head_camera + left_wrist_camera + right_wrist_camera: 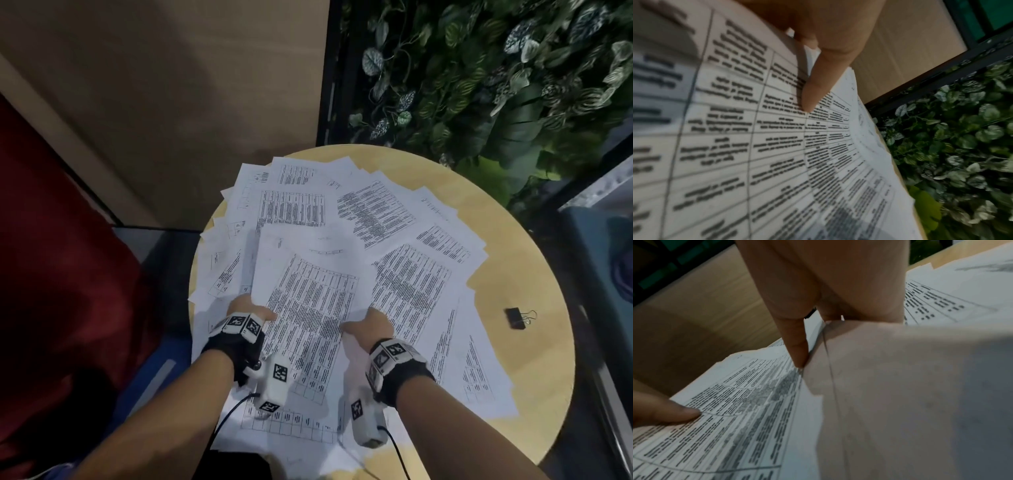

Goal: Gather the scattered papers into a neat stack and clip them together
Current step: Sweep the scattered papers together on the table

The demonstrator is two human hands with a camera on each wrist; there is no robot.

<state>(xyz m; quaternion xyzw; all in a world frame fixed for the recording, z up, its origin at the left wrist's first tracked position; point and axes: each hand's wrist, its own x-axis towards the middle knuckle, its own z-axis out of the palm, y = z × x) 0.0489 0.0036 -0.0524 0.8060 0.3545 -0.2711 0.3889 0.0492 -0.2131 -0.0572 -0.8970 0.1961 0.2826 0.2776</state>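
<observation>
Several printed paper sheets lie fanned out over a round wooden table. A table-printed top sheet sits in the middle, held at its near sides by both hands. My left hand pinches its left edge, thumb on top and fingers hidden underneath. My right hand pinches the right edge the same way, thumb pressed on the print and fingers under a curled sheet. A black binder clip lies on bare wood to the right, apart from both hands.
A leafy green plant wall stands behind the table and a tan panel at the back left. A red seat is at the left. Papers overhang the table's left and near edges.
</observation>
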